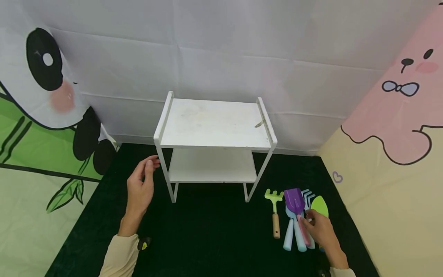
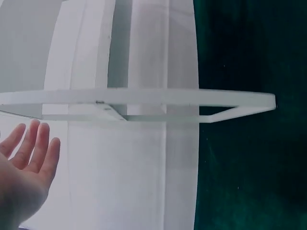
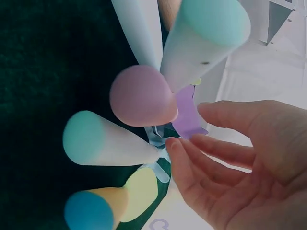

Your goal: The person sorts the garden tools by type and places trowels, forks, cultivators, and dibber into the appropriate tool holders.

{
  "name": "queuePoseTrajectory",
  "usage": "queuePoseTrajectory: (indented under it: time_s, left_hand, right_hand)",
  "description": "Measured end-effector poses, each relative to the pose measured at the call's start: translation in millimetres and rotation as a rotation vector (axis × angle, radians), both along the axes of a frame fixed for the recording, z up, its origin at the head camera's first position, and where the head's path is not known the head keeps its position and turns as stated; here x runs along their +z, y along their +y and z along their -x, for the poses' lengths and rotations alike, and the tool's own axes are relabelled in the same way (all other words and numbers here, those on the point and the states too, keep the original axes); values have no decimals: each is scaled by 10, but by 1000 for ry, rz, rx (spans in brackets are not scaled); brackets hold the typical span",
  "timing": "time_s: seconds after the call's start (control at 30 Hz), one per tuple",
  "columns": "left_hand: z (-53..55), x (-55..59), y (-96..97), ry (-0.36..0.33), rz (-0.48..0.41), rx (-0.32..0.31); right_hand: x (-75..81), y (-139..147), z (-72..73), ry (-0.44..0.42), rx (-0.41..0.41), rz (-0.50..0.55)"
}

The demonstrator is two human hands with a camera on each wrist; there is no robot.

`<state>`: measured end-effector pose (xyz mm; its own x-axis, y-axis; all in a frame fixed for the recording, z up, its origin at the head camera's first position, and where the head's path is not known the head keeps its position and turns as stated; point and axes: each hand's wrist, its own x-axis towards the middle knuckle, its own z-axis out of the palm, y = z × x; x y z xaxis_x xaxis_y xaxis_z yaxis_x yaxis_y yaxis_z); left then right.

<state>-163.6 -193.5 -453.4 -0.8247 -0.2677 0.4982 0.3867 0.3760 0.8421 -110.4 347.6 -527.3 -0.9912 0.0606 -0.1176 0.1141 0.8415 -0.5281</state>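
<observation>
In the head view my right hand [image 1: 319, 227] is over a cluster of toy garden tools at the right, fingers apart and lightly bent. Its thumb and fingertips are right by the pink handle [image 1: 303, 232] of a purple shovel [image 1: 294, 199], which lies across tools with pale blue handles [image 1: 288, 235]. A light blue rake [image 1: 307, 197] and a lime green trowel [image 1: 320, 206] lie beside it; the hand partly covers the trowel. My left hand [image 1: 141, 188] is raised beside the left side of a white two-tier shelf [image 1: 214, 121], fingers loosely bent, holding nothing.
A lime green rake [image 1: 275, 197] with a wooden handle lies left of the cluster. Dark green cloth [image 1: 207, 238] covers the surface under the shelf and tools. Behind rises a white fabric wall [image 1: 225, 69], with printed cartoon panels at both sides.
</observation>
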Motion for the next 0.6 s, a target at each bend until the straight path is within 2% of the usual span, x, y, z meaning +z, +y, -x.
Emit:
queuePoseTrajectory:
  time_s: [0.13, 0.33, 0.6]
  left_hand:
    - [-19, 15, 71, -27, -42, -16]
    - [-29, 36, 144, -55, -56, -43]
    - [-28, 36, 217, -13, -84, -80]
  right_hand:
    - [-21, -3, -11, -62, 10, 13]
    - [-80, 5, -33, -132, 12, 44]
    - [-109, 13, -15, -166, 20, 50]
